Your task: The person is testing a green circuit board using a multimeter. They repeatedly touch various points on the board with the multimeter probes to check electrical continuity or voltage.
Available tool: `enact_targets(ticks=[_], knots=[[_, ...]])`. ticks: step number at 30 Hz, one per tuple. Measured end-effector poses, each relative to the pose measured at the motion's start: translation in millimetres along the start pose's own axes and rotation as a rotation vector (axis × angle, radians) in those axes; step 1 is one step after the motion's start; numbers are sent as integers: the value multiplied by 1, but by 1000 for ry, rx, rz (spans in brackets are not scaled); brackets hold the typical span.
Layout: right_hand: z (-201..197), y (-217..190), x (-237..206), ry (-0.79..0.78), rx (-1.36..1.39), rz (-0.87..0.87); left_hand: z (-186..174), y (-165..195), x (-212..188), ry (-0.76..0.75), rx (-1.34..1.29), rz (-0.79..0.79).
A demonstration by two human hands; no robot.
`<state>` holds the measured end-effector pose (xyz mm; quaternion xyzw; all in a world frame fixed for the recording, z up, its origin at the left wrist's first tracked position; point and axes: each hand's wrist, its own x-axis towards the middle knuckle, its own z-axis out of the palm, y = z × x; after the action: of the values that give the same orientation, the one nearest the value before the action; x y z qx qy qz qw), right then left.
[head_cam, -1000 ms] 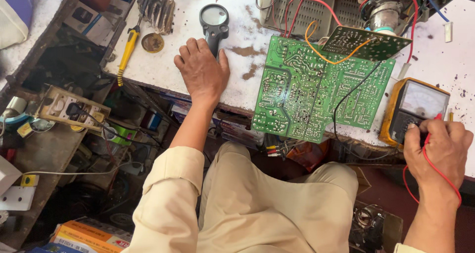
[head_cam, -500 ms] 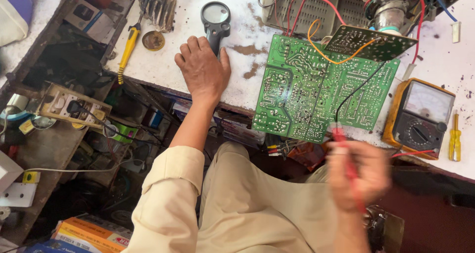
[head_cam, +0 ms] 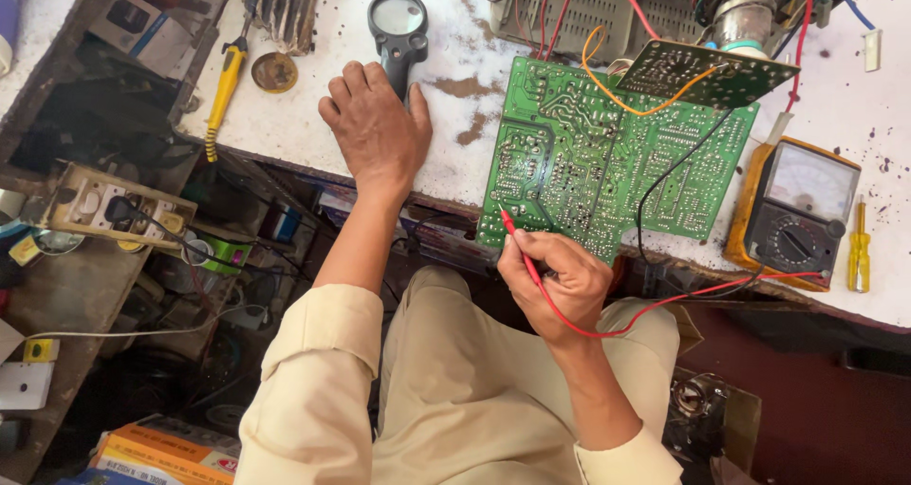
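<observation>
We see the right hand [head_cam: 560, 281] low in the middle of the view. Its fingers are curled and pinch a thin red probe [head_cam: 517, 245] the way we hold a pencil. The tip of the probe points toward eleven o'clock and touches the bottom left corner of the big green circuit board [head_cam: 579, 172]. A red wire [head_cam: 683, 300] runs from the hand toward three o'clock, over to the meter [head_cam: 797, 214].

The green board lies flat on the white bench [head_cam: 313, 105], and its near edge hangs a little over the bench side. A smaller dark board [head_cam: 707, 72] sits tilted on its top right corner, at about one o'clock from the big board. Orange and red wires loop above it.

The left hand [head_cam: 377, 129] is at about ten o'clock from the right hand, well apart from it. It lies flat on the bench, palm down, with the fingers close together. Its fingertips are just beside the black handle of a magnifying glass [head_cam: 399, 25], which lies at twelve o'clock from the hand. We cannot tell if they touch.

The meter has a yellow case and a round black knob. A small yellow screwdriver [head_cam: 859, 248] lies just beside it at three o'clock. A longer yellow tool [head_cam: 226, 82] lies at nine o'clock from the left hand.
</observation>
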<state>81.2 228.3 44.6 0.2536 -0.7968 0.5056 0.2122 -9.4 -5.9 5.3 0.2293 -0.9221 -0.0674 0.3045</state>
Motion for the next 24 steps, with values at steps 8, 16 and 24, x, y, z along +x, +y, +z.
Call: enact_targets(ticks=[8,16,24], knots=[[2,3,0,-8,16,12,-2,0,1,-65,-10,-22],[3,0,2,25,-23,6,5,-2,1,-101,-14,-17],[-8,-3,2,25,32,29,16,-9,-12,-3,71,101]])
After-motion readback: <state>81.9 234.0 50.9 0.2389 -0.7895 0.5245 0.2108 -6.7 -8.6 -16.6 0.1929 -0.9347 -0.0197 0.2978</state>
